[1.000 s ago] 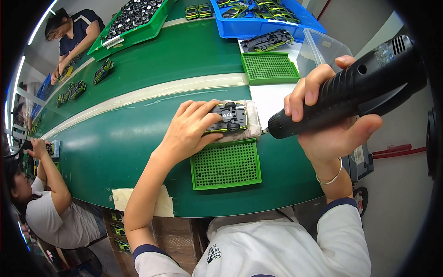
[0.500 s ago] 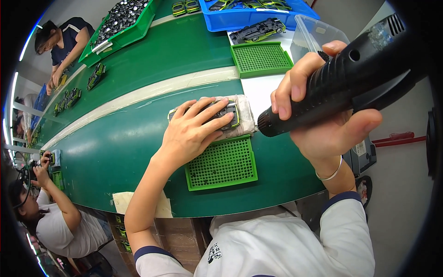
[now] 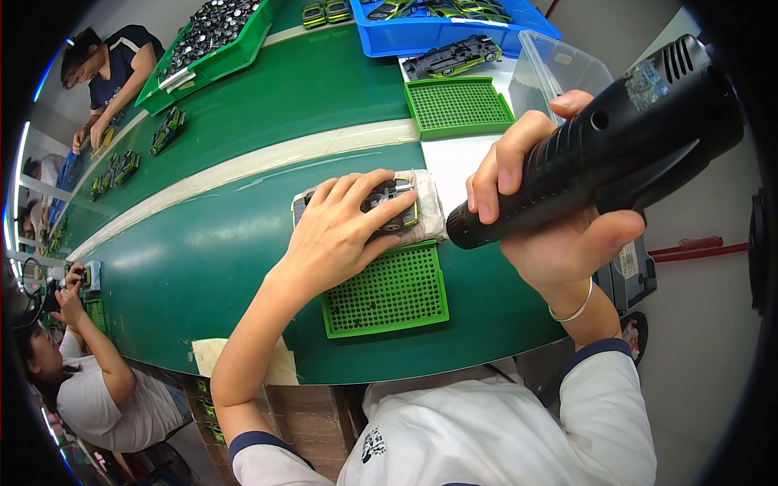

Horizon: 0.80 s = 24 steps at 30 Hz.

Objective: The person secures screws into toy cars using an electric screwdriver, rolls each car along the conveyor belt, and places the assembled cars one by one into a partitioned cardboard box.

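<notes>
My left hand (image 3: 336, 223) lies over an upturned toy car (image 3: 402, 219) with a black underside and lime-green edges, its fingers bent around it. The car rests on a pale cloth-wrapped pad (image 3: 431, 202). In my right hand (image 3: 551, 243) is a black electric screwdriver (image 3: 596, 150), held aslant with its narrow end down to the left. That end is beside the pad's right edge, apart from the car. A green perforated tray (image 3: 385, 292) holding small dark bits sits just below the pad.
Another green tray (image 3: 458, 107), an upturned car (image 3: 454, 58) and a clear plastic box (image 3: 559, 69) stand beyond. A blue bin (image 3: 454, 39) holds cars; a green bin (image 3: 170, 95) holds wheel parts. Several cars lie farther left, near two people (image 3: 113, 389) working.
The screwdriver and my right hand have shifted slightly left and down. My left hand stays on the car, its fingers slightly shifted.
</notes>
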Motion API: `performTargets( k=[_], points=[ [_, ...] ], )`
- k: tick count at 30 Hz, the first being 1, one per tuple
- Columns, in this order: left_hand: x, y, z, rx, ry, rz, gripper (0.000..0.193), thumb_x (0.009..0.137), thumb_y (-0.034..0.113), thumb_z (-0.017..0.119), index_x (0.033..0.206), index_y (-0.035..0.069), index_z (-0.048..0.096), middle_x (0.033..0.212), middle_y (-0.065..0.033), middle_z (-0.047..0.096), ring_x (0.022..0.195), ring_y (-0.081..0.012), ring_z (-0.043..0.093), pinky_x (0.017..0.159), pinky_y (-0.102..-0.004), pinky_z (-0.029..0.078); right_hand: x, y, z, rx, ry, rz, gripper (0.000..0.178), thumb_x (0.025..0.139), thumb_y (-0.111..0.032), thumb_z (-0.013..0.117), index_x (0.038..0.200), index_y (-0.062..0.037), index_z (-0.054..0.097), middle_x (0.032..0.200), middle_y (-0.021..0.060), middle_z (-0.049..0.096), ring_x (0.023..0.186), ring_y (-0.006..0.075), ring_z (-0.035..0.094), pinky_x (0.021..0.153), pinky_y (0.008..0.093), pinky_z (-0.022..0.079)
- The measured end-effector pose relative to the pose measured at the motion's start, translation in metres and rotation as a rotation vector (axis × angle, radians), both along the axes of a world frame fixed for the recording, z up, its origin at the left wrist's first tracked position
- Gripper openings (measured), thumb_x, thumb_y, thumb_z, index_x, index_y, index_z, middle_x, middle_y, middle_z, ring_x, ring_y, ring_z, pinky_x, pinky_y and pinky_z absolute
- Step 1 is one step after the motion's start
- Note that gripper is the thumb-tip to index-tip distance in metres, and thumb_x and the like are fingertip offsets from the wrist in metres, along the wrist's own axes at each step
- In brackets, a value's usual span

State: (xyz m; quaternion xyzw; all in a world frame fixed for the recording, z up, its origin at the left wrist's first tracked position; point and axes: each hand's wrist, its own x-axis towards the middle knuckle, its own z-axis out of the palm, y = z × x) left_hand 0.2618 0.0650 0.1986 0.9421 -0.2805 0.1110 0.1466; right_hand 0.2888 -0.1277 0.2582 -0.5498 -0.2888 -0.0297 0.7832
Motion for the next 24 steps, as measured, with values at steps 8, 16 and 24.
performTargets(
  k=[8, 16, 24],
  points=[
    [0.001, -0.002, -0.007, 0.041, -0.100, 0.020, 0.042, 0.073, 0.028, 0.064, 0.113, 0.021, 0.053, 0.120, -0.0059, 0.046, 0.100, -0.0234, 0.048, 0.084, -0.0380, 0.039, -0.003, 0.001, -0.004, -0.065, 0.017, 0.033, 0.090, 0.064, -0.077, 0.043, 0.119, -0.0087, 0.025, 0.071, 0.0068, 0.044, 0.052, 0.0167, 0.051, 0.051, 0.0298, 0.044],
    [-0.004, 0.005, -0.010, 0.023, -0.224, 0.037, 0.054, 0.067, 0.026, 0.068, 0.117, 0.021, 0.049, 0.124, -0.0075, 0.044, 0.102, -0.0241, 0.050, 0.092, -0.0397, 0.036, -0.014, 0.010, -0.019, -0.101, 0.022, 0.175, 0.084, 0.067, -0.072, 0.050, 0.115, -0.0081, 0.024, 0.069, 0.0077, 0.044, 0.049, 0.0171, 0.049, 0.048, 0.0280, 0.044],
    [-0.002, 0.030, -0.007, -0.217, -0.104, 0.035, 0.063, 0.058, 0.023, 0.075, 0.113, 0.012, 0.048, 0.112, -0.0079, 0.054, 0.100, -0.0254, 0.052, 0.090, -0.0374, 0.038, -0.017, 0.014, -0.029, -0.160, 0.053, 0.228, 0.082, 0.067, -0.072, 0.050, 0.112, -0.0083, 0.024, 0.068, 0.0077, 0.044, 0.049, 0.0165, 0.050, 0.047, 0.0278, 0.044]
  ],
)
